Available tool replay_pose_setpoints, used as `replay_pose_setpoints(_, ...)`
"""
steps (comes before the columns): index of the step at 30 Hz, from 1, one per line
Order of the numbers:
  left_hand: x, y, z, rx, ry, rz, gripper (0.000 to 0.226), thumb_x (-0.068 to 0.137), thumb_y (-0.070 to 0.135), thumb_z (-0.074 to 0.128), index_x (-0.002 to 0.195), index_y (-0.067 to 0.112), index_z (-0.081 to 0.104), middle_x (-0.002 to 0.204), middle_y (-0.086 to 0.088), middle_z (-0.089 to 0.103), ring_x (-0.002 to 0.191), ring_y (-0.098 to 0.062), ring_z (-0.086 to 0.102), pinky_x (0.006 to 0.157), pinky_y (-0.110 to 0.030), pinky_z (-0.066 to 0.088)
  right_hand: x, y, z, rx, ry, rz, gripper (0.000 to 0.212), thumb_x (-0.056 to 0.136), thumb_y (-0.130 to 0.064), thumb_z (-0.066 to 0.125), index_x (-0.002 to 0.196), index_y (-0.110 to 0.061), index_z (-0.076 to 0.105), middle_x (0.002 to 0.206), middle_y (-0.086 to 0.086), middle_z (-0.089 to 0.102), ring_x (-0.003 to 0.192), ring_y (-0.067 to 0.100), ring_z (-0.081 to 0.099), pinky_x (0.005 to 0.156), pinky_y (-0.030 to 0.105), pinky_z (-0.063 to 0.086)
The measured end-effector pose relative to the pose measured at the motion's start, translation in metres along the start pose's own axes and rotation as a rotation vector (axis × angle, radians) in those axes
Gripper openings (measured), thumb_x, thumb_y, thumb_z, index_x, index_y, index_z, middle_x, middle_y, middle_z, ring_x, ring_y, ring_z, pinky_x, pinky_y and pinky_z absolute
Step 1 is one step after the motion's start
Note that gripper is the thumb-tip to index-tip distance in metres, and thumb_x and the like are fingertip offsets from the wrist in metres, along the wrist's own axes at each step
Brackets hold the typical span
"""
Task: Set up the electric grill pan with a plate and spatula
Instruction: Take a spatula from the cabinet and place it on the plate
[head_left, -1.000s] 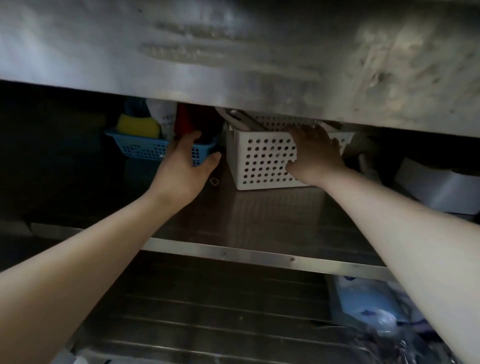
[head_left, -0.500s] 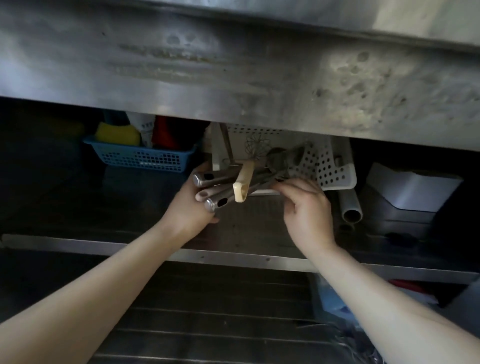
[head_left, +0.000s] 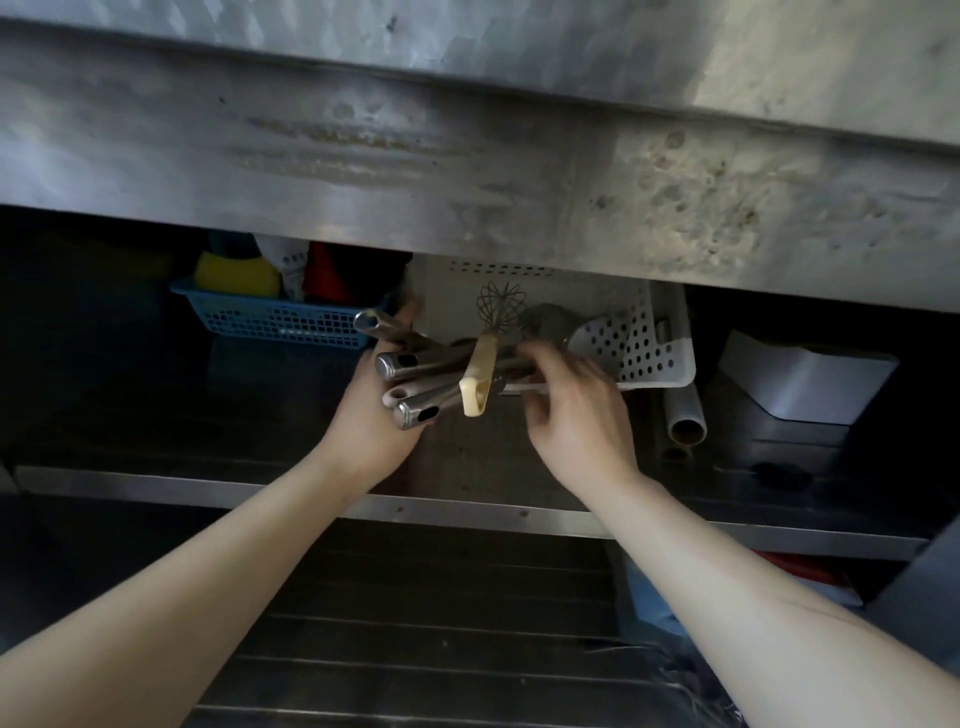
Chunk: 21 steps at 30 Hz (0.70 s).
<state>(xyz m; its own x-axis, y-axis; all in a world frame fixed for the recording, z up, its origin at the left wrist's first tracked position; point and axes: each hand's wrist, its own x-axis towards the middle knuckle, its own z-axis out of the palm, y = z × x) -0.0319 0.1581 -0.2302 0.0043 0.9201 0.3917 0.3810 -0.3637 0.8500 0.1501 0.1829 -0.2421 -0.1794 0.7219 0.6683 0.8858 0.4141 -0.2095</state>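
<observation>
A white perforated basket (head_left: 641, 332) lies tipped toward me on a steel shelf (head_left: 467, 514) under the counter. Several utensil handles (head_left: 415, 384) stick out of it, steel ones and a cream plastic one (head_left: 479, 382); a wire whisk (head_left: 500, 304) and a perforated skimmer head (head_left: 597, 332) show inside. No spatula blade can be told apart. My left hand (head_left: 371, 421) is closed around the bundle of steel handles from below. My right hand (head_left: 579, 415), blurred, reaches among the shafts with fingers curled; its grip cannot be made out. Grill pan and plate are out of view.
A blue basket (head_left: 280, 322) with a yellow sponge and bottles sits at the left back. A cardboard roll (head_left: 684, 410) and a white box (head_left: 800, 374) lie to the right. The counter's steel apron (head_left: 467, 156) overhangs the shelf. A slatted lower shelf (head_left: 415, 623) lies below.
The white basket went from upright to tipped toward me, exposing the utensils. My left hand left the blue basket and took the handles; my right hand moved from the basket rim to the shafts.
</observation>
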Motion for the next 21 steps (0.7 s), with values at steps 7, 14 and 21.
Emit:
replay_pose_setpoints(7, 0.015, 0.006, -0.004, 0.045, 0.031, -0.069, 0.031, 0.083, 0.007, 0.064, 0.114, 0.008, 0.060, 0.109, -0.009, 0.065, 0.103, -0.019, 0.061, 0.088, -0.030, 0.049, 0.030, -0.022, -0.010, -0.162, -0.141, 0.051, 0.048, 0.078, -0.060, 0.056, 0.111, -0.026, 0.067, 0.116, 0.007, 0.060, 0.114, 0.030, 0.050, 0.095, 0.041, 0.036)
replay_pose_setpoints(14, 0.025, 0.001, -0.008, 0.024, 0.033, -0.027, 0.026, 0.084, 0.023, 0.066, 0.106, 0.034, 0.061, 0.106, 0.010, 0.066, 0.100, -0.008, 0.061, 0.091, -0.040, 0.052, 0.039, -0.027, -0.017, -0.129, -0.111, -0.031, 0.050, 0.084, -0.057, 0.055, 0.113, -0.018, 0.063, 0.111, 0.008, 0.061, 0.104, 0.032, 0.057, 0.079, 0.036, 0.046)
replay_pose_setpoints(21, 0.031, -0.007, -0.001, 0.055, 0.002, 0.045, 0.032, 0.079, 0.040, 0.067, 0.110, 0.036, 0.059, 0.116, 0.007, 0.062, 0.103, -0.009, 0.061, 0.083, -0.033, 0.055, 0.044, -0.016, -0.027, 0.026, -0.116, -0.081, 0.046, 0.090, -0.060, 0.042, 0.120, -0.029, 0.056, 0.114, 0.001, 0.061, 0.101, 0.027, 0.061, 0.068, 0.030, 0.043)
